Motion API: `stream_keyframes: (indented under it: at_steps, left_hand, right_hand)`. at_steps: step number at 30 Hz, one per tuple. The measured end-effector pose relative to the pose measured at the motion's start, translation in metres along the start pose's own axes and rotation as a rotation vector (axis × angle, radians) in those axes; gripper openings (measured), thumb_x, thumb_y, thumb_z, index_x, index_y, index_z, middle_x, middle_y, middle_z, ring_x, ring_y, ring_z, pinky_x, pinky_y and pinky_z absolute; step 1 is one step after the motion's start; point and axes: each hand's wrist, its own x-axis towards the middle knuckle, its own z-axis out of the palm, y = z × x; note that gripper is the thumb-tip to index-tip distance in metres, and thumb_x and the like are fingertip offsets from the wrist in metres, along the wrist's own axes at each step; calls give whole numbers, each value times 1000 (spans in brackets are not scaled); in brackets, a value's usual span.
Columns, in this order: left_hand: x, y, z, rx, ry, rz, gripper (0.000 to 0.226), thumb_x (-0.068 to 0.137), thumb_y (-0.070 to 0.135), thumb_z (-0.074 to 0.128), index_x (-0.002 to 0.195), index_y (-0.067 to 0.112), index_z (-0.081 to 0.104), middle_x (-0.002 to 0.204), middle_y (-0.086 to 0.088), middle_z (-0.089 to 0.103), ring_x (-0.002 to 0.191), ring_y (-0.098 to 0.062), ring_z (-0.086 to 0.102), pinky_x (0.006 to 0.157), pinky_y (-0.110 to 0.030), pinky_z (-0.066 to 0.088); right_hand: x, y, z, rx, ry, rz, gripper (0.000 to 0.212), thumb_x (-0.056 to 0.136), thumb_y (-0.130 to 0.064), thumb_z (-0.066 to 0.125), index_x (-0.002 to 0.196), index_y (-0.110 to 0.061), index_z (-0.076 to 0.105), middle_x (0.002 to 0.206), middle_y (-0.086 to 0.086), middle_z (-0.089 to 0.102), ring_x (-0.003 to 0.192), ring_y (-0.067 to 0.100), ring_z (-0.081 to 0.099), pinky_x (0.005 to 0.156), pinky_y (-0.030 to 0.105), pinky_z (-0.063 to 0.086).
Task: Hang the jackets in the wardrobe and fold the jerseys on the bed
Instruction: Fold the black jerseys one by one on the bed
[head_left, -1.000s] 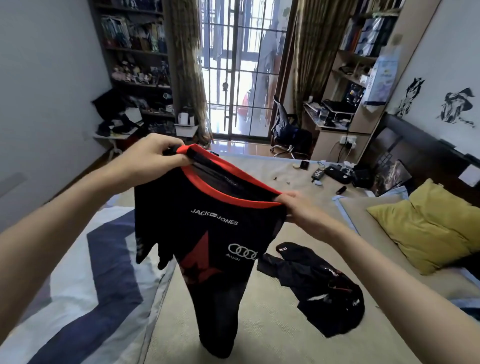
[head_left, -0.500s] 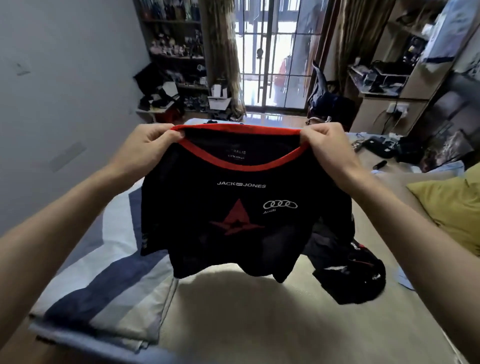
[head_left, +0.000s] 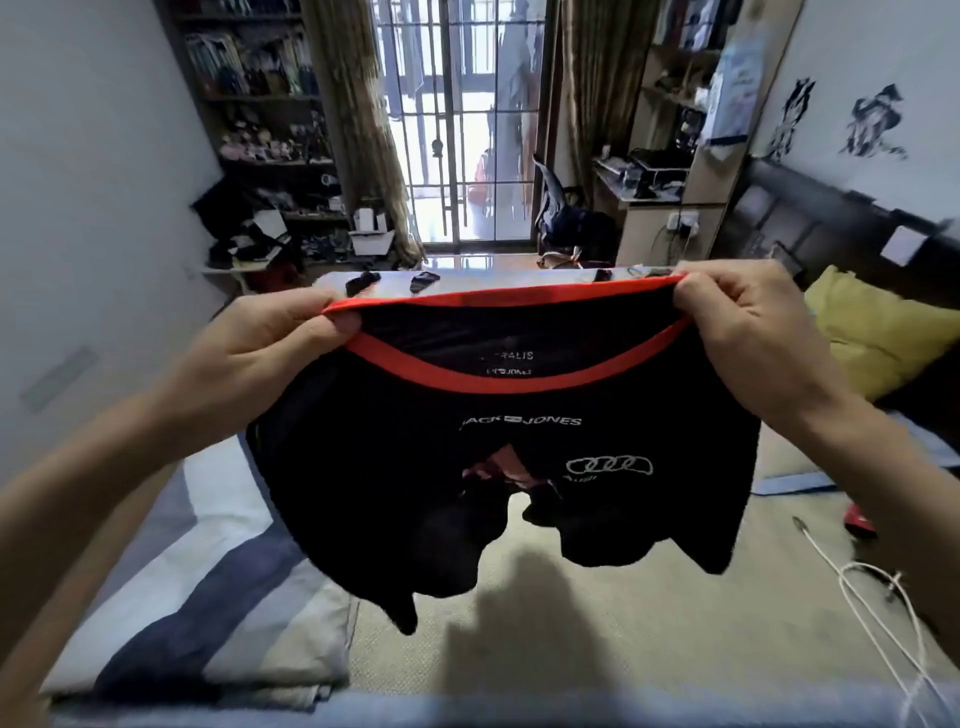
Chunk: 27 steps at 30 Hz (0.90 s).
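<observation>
I hold a black jersey with a red collar and white logos up in the air over the bed. My left hand pinches its left shoulder beside the collar. My right hand pinches the right shoulder. The collar is stretched level between them and the front faces me. The lower part of the jersey is bunched and flung upward, clear of the mattress. A second dark garment that lay on the bed is hidden behind the jersey, save for a red scrap at the right.
A folded striped blanket lies on the bed's left side. A yellow pillow sits at the headboard on the right. A white cable trails over the bed's right edge. Small dark items lie at the far edge. Shelves, a desk and a barred door stand beyond.
My right hand has moved from the collar's front to the right shoulder, and both hands spread the jersey flat. Its hanging lower part has swung up off the bed.
</observation>
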Motion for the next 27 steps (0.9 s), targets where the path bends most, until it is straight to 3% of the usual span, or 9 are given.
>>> stream_keyframes:
  at_steps: [4,7,11,14,17,19,22,24,27]
  left_hand:
    - [-29,7,-7,-1,-123,2,28,105,34,52,83,26,67,65,15,54,60,0,50,54,-14,39]
    - [-34,-9,1,-5,-203,-44,35,101,45,55,79,19,66,61,7,51,55,-6,47,47,-24,39]
    - [-25,-64,31,-35,-362,-202,47,88,63,63,95,18,76,75,-21,62,66,-24,56,64,-52,48]
    - [-12,-129,67,-131,-476,-347,30,86,51,74,79,22,78,63,-2,61,64,-7,53,58,-29,41]
    - [3,-218,110,-155,-521,-513,30,86,33,76,81,4,71,60,-2,58,59,-6,51,56,-25,37]
    - [15,-284,139,-150,-474,-595,38,89,35,74,79,-1,67,58,6,53,55,0,48,52,-20,36]
    - [28,-383,184,-106,-416,-659,44,88,47,68,76,5,64,61,7,50,59,-4,48,54,-26,37]
    - [24,-455,217,-73,-409,-675,50,91,55,64,79,7,67,64,-2,56,65,-6,50,59,-34,42]
    - [-6,-529,273,10,-449,-728,64,84,71,57,74,8,63,61,-1,55,59,-4,48,60,-40,42]
  right_hand:
    - [-40,-22,-7,-43,-30,24,42,86,-29,46,59,2,44,54,9,35,52,6,34,49,27,25]
    - [-57,-10,1,-65,-91,109,44,83,-35,47,56,-1,41,55,4,31,50,6,30,49,29,24]
    - [-67,48,39,-55,-208,314,41,75,-46,44,56,-12,34,54,-7,28,50,6,29,49,29,20]
    - [-73,122,89,-86,-362,480,38,73,-51,43,56,-20,31,55,-7,27,51,7,30,55,35,23]
    - [-68,211,152,-109,-486,604,41,87,-39,53,57,-21,32,55,-6,28,52,8,31,57,36,23]
    - [-60,270,200,-145,-559,667,44,91,-35,54,56,-19,35,53,-5,32,54,12,36,57,36,27]
    - [-50,352,276,-176,-626,731,44,89,-42,52,52,-21,45,53,-2,41,59,20,47,59,37,37]
    - [-53,403,323,-182,-636,770,42,89,-45,51,58,-17,50,56,-2,50,65,23,57,61,38,42]
    - [-83,462,379,-196,-657,861,42,91,-44,52,65,-11,53,64,-3,58,71,22,61,61,36,40]
